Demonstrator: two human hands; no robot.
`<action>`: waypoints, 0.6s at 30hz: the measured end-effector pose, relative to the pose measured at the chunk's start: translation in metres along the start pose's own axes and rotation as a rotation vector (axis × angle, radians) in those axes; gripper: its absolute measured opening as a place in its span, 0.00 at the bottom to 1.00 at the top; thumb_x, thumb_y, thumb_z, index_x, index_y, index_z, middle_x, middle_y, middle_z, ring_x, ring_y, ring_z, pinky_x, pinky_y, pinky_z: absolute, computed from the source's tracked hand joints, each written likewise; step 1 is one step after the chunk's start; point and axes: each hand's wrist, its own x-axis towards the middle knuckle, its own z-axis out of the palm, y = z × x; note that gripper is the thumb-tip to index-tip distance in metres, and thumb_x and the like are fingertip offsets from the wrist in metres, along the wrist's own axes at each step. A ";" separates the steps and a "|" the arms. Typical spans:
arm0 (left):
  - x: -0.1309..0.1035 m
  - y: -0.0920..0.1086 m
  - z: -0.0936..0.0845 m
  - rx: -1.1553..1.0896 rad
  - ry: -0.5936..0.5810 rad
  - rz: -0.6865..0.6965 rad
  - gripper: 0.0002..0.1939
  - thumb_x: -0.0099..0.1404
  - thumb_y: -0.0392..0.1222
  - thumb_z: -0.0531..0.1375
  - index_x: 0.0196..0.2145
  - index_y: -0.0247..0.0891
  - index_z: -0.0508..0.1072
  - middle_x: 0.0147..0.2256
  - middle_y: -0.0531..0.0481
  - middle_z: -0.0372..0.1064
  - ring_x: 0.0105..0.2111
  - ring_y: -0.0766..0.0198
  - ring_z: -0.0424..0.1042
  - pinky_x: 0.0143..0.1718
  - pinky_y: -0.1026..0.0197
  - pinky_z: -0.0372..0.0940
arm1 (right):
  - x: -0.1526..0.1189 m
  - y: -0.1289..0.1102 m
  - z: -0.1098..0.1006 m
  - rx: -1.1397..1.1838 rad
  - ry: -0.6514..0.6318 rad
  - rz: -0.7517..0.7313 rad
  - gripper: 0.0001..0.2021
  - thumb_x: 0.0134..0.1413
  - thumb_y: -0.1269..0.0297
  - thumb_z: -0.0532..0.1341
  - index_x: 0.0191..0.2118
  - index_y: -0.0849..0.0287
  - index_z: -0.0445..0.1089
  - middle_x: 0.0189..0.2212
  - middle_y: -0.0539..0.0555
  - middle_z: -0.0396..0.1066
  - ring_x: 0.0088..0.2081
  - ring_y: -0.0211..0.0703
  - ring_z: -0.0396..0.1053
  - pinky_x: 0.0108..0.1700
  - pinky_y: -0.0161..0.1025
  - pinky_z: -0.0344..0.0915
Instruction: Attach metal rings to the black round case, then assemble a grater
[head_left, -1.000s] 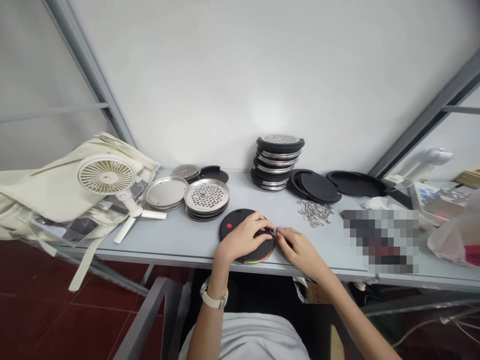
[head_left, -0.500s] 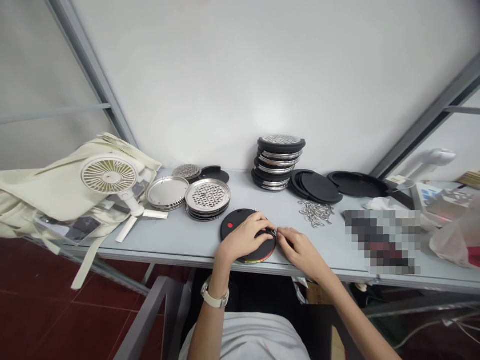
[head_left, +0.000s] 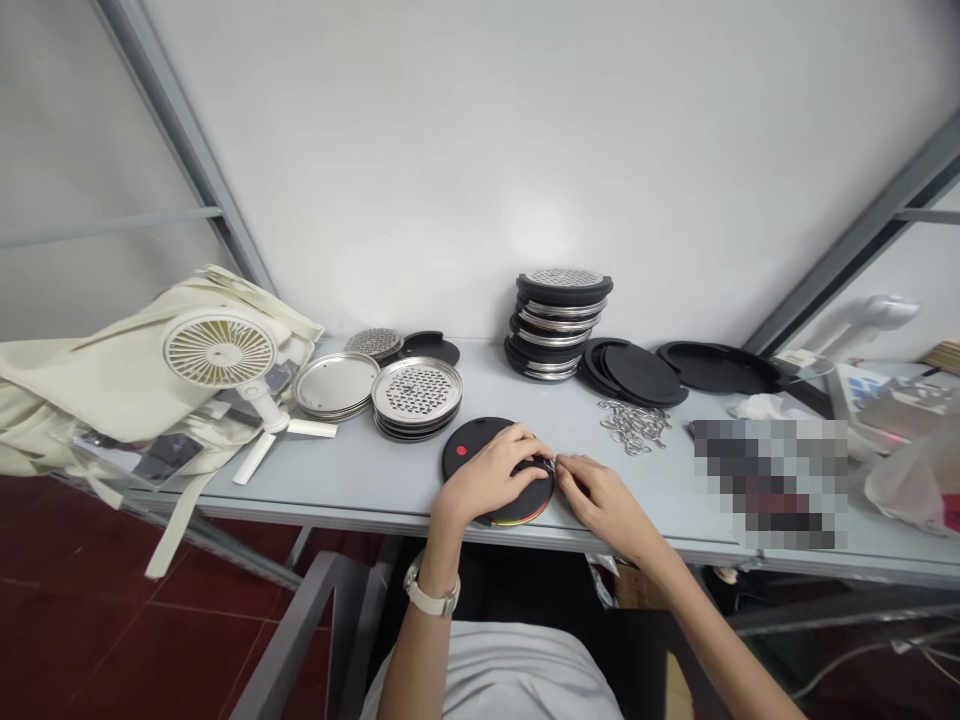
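A round black disc (head_left: 531,492) with a red dot lies near the table's front edge, and a red and yellow-green rim shows along its lower side. Lying across its top, my left hand (head_left: 495,468) holds it, with thumb and fingers bent toward its right edge. At that edge my right hand (head_left: 596,500) is closed in a pinch on a small shiny metal piece (head_left: 551,464), mostly hidden by the fingertips. To the right lies a pile of small metal hooks or clips (head_left: 634,428). Grater plates (head_left: 417,390) with metal rims are stacked at the left.
Behind stands a tall stack of black and metal discs (head_left: 561,325). Black round covers (head_left: 643,375) and a black tray-like ring (head_left: 720,368) lie right of it. Plain metal discs (head_left: 336,382), a white fan (head_left: 220,348) and a cream bag (head_left: 97,385) are at the left.
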 end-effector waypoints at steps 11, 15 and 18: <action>-0.002 0.005 0.001 0.060 0.006 0.011 0.12 0.66 0.37 0.53 0.46 0.40 0.69 0.44 0.49 0.63 0.48 0.62 0.64 0.53 0.59 0.58 | -0.001 0.000 0.000 0.019 0.005 0.005 0.13 0.63 0.66 0.47 0.26 0.57 0.57 0.22 0.49 0.62 0.28 0.41 0.62 0.33 0.37 0.56; -0.002 0.006 0.001 0.047 0.004 -0.009 0.12 0.66 0.37 0.52 0.46 0.41 0.69 0.43 0.49 0.62 0.46 0.62 0.65 0.52 0.59 0.58 | -0.002 0.001 -0.001 0.025 0.001 0.000 0.14 0.63 0.65 0.47 0.25 0.57 0.56 0.22 0.49 0.61 0.27 0.40 0.61 0.32 0.37 0.56; -0.002 0.006 0.001 0.035 0.005 -0.026 0.12 0.66 0.37 0.51 0.46 0.41 0.69 0.43 0.48 0.61 0.45 0.63 0.65 0.51 0.59 0.59 | -0.001 0.000 -0.002 0.032 -0.008 -0.003 0.14 0.63 0.64 0.47 0.25 0.57 0.57 0.22 0.49 0.62 0.28 0.40 0.62 0.32 0.37 0.56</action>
